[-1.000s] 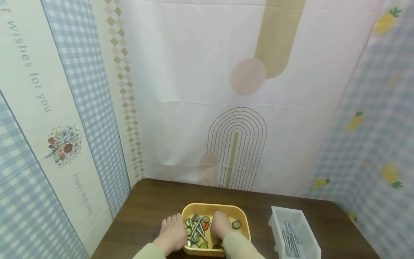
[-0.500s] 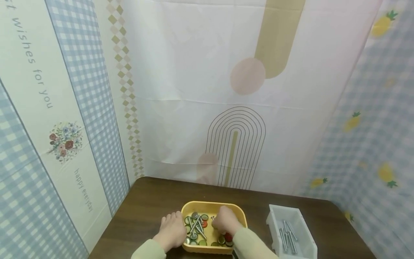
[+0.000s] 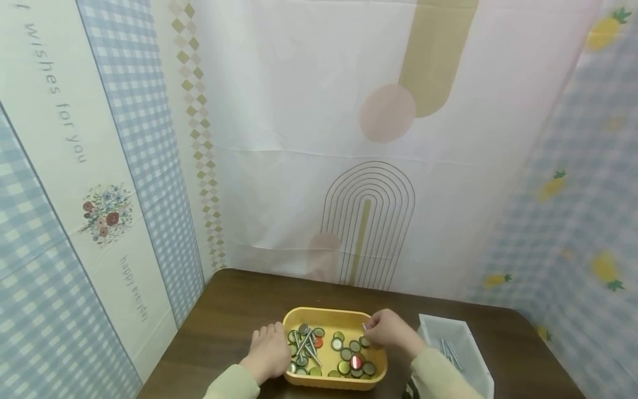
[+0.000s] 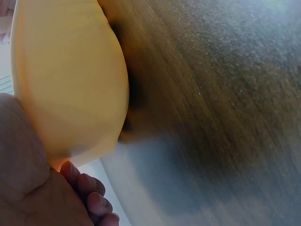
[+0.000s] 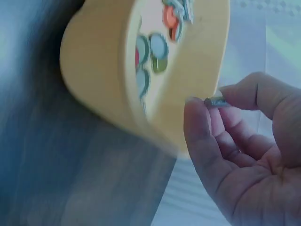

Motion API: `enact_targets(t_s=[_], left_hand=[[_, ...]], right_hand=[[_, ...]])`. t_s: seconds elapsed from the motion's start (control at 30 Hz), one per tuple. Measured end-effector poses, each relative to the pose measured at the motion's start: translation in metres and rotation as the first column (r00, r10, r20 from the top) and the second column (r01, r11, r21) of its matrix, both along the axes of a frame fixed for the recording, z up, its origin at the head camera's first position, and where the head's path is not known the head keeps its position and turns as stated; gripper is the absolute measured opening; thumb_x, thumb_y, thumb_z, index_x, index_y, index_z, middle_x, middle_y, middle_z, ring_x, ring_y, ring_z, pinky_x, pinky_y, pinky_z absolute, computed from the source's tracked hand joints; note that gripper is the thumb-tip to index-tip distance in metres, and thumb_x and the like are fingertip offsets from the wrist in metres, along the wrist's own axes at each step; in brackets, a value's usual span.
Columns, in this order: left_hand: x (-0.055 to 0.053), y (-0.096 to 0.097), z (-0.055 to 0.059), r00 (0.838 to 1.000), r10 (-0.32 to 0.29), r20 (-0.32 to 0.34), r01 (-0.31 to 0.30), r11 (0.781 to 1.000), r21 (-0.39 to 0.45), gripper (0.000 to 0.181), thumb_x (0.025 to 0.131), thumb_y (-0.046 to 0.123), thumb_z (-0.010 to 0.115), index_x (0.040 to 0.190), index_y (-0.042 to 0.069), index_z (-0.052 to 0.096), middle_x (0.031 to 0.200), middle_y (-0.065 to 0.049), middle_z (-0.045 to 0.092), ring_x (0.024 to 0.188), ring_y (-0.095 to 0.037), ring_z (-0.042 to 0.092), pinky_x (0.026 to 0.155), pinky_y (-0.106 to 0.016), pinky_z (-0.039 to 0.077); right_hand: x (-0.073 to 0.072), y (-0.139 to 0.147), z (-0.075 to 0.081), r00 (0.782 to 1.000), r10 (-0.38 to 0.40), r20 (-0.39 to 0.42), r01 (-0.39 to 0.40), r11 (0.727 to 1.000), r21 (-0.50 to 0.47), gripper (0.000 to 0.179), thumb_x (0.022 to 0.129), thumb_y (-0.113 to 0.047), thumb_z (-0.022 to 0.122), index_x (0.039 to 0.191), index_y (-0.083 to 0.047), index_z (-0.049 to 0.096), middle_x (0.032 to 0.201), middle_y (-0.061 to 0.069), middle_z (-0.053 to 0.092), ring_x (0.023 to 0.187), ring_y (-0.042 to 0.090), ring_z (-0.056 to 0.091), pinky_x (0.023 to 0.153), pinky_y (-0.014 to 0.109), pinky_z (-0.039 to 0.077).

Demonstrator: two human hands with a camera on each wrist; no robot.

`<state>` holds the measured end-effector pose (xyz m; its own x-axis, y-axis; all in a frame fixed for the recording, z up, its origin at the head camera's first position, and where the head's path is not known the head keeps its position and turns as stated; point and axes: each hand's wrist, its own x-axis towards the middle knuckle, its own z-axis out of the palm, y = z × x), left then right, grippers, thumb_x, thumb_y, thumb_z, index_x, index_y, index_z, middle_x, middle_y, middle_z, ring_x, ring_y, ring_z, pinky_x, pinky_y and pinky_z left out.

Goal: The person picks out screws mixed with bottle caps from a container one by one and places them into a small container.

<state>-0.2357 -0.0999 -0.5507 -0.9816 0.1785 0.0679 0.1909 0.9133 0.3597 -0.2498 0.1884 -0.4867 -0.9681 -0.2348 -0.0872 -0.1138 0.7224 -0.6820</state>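
Note:
A yellow plastic bin [image 3: 324,382] sits on the table, with bottle caps [image 3: 345,354] and a pile of metal bolts [image 3: 306,346] inside. My left hand [image 3: 269,352] rests against the bin's left outer wall. In the left wrist view its fingertips [image 4: 91,186] show by the bin's corner, loosely bent. Over the bin's right rim, my right hand [image 3: 391,331] pinches a bolt [image 5: 216,101] between thumb and forefinger. Only the bolt's threaded end shows in the right wrist view; most of its shank is hidden by the fingers.
To the right of the yellow bin stands a white plastic bin [image 3: 466,330] with several bolts [image 3: 451,354] in it, partly covered by the right sleeve [image 3: 438,377]. The brown table [image 3: 239,302] ends at patterned cloth hangings [image 3: 279,210] behind and at both sides.
My right hand has lifted from inside the yellow bin and moved right to its rim with a bolt, uncovering bottle caps. The left hand stays at the bin's left wall.

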Motion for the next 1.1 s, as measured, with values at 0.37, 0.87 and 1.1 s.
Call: enact_targets(t_s=[0.37,0.87,1.1], left_hand=[[-0.001,0.004,-0.002,1.0,-0.001,0.008,0.001,1.0,-0.005,0.018,0.085,0.014,0.048,0.097,0.001,0.047,0.088,-0.013,0.046,0.085,-0.032,0.044,0.081,-0.052,0.033],[-0.003,-0.004,0.0,1.0,0.006,0.023,-0.006,1.0,0.016,0.021,0.086,0.017,0.054,0.097,0.001,0.046,0.084,-0.012,0.043,0.082,-0.03,0.043,0.079,-0.051,0.033],[-0.006,-0.001,-0.005,0.998,-0.001,0.06,0.0,1.0,0.009,0.024,0.088,0.02,0.055,0.1,0.0,0.047,0.085,-0.012,0.044,0.083,-0.03,0.043,0.08,-0.052,0.033]], right_hand=[[0.008,0.062,0.005,0.989,-0.13,0.071,0.135,0.989,-0.062,0.011,0.073,-0.004,0.065,0.083,0.0,0.063,0.076,0.007,0.062,0.068,0.021,0.059,0.06,0.036,0.05],[0.009,0.138,-0.01,0.93,-0.357,0.088,0.359,0.933,-0.001,0.019,0.079,-0.003,0.062,0.064,-0.006,0.05,0.058,0.003,0.052,0.054,0.017,0.051,0.054,0.033,0.043],[0.015,0.153,-0.03,0.934,-0.342,0.104,0.336,0.939,0.073,0.024,0.071,-0.002,0.06,0.057,-0.012,0.044,0.051,-0.001,0.045,0.048,0.013,0.042,0.048,0.028,0.036]])
